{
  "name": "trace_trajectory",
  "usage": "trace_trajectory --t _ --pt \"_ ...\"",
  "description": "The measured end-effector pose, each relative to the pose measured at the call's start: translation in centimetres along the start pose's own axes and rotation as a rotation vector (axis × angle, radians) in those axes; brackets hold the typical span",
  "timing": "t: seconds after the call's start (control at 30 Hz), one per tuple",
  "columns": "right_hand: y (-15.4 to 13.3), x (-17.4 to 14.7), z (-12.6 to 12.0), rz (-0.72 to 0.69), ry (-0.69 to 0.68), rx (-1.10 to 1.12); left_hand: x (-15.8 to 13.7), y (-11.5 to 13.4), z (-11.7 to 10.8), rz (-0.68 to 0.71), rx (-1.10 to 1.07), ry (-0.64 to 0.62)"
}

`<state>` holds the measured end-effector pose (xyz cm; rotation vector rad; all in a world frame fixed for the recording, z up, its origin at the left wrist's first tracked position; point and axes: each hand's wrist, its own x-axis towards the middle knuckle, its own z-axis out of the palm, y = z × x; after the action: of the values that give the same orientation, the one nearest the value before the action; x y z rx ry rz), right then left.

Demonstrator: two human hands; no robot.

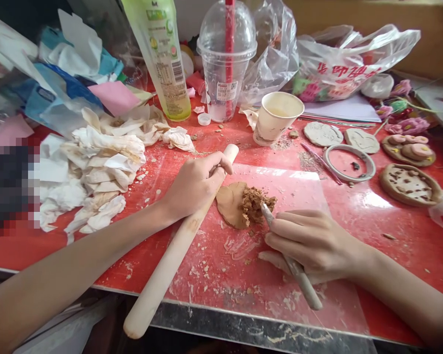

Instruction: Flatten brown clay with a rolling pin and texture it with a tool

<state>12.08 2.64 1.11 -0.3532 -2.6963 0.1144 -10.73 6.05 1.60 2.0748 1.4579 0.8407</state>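
Observation:
My left hand (195, 186) is closed over the upper part of a pale wooden rolling pin (166, 268), which slants across the table with its lower end past the front edge. In my right hand (315, 241) is a grey, clay-smeared stick-like modelling tool (303, 281). Its tip touches the rough, crumbly side of a flat piece of brown clay (229, 204). The clay's left side is smooth and lies close beside the rolling pin. Underneath is a clear plastic sheet (299, 191) with clay crumbs on it.
Crumpled used tissues (107, 162) pile up at left. A paper cup (276, 118), a domed plastic cup (225, 59) and a green pouch (166, 64) stand at the back. A ring (349, 162) and several clay pieces, including a round one (409, 184), lie at right.

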Motion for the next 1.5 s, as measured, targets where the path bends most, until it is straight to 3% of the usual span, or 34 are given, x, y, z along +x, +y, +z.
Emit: trace_trajectory --t 0.2,0.4,0.57,0.63,0.8,1.03,1.13,1.33,1.5 --pt "0.0 0.2 -0.2 0.093 -0.005 0.151 0.1 0.1 -0.2 -0.015 -0.010 -0.006" --pt "-0.4 0.5 -0.7 -0.028 -0.019 0.066 0.1 0.1 -0.2 -0.028 -0.019 -0.031" --pt "-0.8 -0.3 -1.0 -0.001 0.249 0.109 0.1 0.0 -0.2 -0.013 -0.025 -0.031" --pt "-0.8 -0.3 -0.9 -0.006 0.286 0.056 0.0 0.0 -0.2 -0.015 -0.021 -0.035" --pt "-0.8 0.5 -0.2 -0.039 0.121 -0.036 0.0 0.0 -0.3 -0.011 -0.018 -0.046" --pt "-0.7 0.6 -0.2 0.055 0.067 0.091 0.0 -0.1 -0.3 0.003 -0.015 -0.045" --pt "-0.5 0.2 -0.5 0.189 0.124 0.286 0.0 -0.2 -0.3 0.008 -0.007 -0.047" --pt "0.8 0.0 -1.0 0.744 0.458 0.978 0.0 -0.2 -0.4 0.017 0.000 -0.050" --pt "2.0 0.5 -1.7 1.080 0.315 1.307 -0.1 -0.2 -0.4 0.026 0.005 -0.058"
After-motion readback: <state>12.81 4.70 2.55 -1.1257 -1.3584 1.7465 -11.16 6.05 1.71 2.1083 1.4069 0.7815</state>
